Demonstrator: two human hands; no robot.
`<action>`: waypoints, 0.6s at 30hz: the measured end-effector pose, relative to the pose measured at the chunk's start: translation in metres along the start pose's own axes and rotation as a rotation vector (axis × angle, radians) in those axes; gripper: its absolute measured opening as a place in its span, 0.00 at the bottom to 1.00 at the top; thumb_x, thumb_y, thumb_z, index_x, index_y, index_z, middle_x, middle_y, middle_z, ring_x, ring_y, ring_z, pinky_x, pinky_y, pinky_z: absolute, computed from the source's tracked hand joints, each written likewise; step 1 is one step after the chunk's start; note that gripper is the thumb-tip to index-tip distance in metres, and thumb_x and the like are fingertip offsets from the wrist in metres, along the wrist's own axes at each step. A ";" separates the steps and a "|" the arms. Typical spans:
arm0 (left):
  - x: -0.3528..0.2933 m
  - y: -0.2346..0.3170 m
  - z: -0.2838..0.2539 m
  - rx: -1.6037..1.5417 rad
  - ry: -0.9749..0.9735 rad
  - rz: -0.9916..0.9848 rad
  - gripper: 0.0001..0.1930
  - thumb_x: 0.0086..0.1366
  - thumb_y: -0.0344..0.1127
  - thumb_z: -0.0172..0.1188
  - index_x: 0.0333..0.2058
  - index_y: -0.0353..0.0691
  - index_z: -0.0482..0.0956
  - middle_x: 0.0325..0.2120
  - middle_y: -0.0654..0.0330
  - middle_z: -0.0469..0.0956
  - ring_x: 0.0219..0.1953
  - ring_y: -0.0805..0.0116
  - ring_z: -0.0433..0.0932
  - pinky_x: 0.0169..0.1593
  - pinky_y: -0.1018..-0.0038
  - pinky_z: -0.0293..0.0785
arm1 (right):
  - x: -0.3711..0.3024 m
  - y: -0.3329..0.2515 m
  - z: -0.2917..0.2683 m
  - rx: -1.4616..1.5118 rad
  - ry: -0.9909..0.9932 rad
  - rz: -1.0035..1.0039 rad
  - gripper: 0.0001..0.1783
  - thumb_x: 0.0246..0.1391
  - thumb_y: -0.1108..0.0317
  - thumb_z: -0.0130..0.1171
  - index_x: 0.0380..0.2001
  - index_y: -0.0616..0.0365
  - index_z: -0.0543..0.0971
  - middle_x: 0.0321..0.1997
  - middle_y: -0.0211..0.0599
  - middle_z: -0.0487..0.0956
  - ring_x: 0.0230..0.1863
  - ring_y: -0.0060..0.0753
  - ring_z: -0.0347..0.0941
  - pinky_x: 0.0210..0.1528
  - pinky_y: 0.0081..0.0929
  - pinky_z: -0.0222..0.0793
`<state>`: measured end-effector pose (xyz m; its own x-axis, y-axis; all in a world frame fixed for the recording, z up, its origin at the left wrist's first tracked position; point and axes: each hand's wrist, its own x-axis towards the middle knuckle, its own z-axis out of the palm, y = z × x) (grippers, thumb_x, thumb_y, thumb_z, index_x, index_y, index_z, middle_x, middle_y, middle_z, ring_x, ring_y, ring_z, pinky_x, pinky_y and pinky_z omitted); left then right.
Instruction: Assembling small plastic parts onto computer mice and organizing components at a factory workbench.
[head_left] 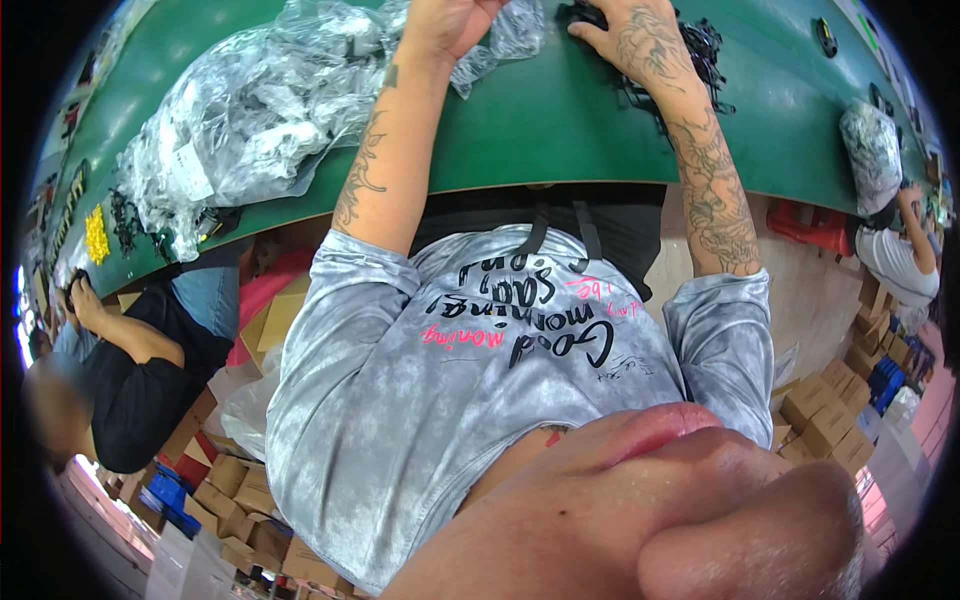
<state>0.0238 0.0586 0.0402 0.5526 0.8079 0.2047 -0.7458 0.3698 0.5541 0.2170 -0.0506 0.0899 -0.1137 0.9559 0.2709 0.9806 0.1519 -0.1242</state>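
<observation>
My left hand (pixel 452 28) is at the top edge beside a heap of clear plastic bags (pixel 270 110). Its fingers curl in and are partly cut off by the frame; anything in them is hidden. To its right, my right hand (pixel 640 38) rests over a pile of thin black plastic parts (pixel 706 58). The thumb and fingers are bent around a dark part (pixel 578 14), of which only a piece shows. Smaller clear bags (pixel 515 35) lie between my hands.
The green table (pixel 560 140) spans the top. Yellow pieces (pixel 97 235) and small black pieces (pixel 125 222) lie at its left end. A filled clear bag (pixel 871 155) sits at the right. Co-workers (pixel 150 370) are at both sides; cardboard boxes (pixel 830 410) stand behind me.
</observation>
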 end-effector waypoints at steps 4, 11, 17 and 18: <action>0.002 -0.010 0.005 0.053 0.065 0.024 0.36 0.60 0.10 0.54 0.68 0.30 0.62 0.61 0.45 0.73 0.57 0.49 0.79 0.58 0.53 0.81 | 0.007 0.007 0.023 -0.174 0.071 -0.031 0.13 0.52 0.61 0.71 0.35 0.59 0.84 0.37 0.42 0.79 0.42 0.43 0.76 0.45 0.40 0.72; -0.003 -0.007 0.007 0.009 0.015 -0.052 0.37 0.59 0.10 0.58 0.69 0.28 0.61 0.60 0.44 0.73 0.57 0.53 0.79 0.59 0.60 0.81 | -0.015 0.021 0.005 0.677 0.287 0.250 0.11 0.66 0.62 0.63 0.46 0.54 0.86 0.41 0.26 0.83 0.38 0.26 0.77 0.41 0.28 0.71; -0.008 -0.015 0.013 0.067 -0.002 -0.125 0.40 0.56 0.10 0.54 0.70 0.28 0.60 0.59 0.47 0.75 0.56 0.58 0.80 0.58 0.66 0.80 | -0.034 0.012 -0.021 1.433 0.237 0.428 0.15 0.66 0.68 0.63 0.50 0.67 0.81 0.33 0.35 0.82 0.32 0.18 0.72 0.35 0.16 0.67; -0.007 -0.019 0.014 0.153 -0.045 -0.118 0.40 0.56 0.11 0.55 0.70 0.28 0.60 0.59 0.48 0.75 0.55 0.61 0.80 0.56 0.68 0.80 | -0.032 0.005 -0.026 1.342 0.155 0.430 0.16 0.68 0.73 0.60 0.54 0.72 0.78 0.36 0.37 0.80 0.34 0.21 0.70 0.37 0.20 0.64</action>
<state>0.0396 0.0393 0.0392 0.6519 0.7401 0.1651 -0.6114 0.3842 0.6917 0.2300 -0.0864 0.1052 0.2549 0.9644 0.0697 0.0296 0.0643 -0.9975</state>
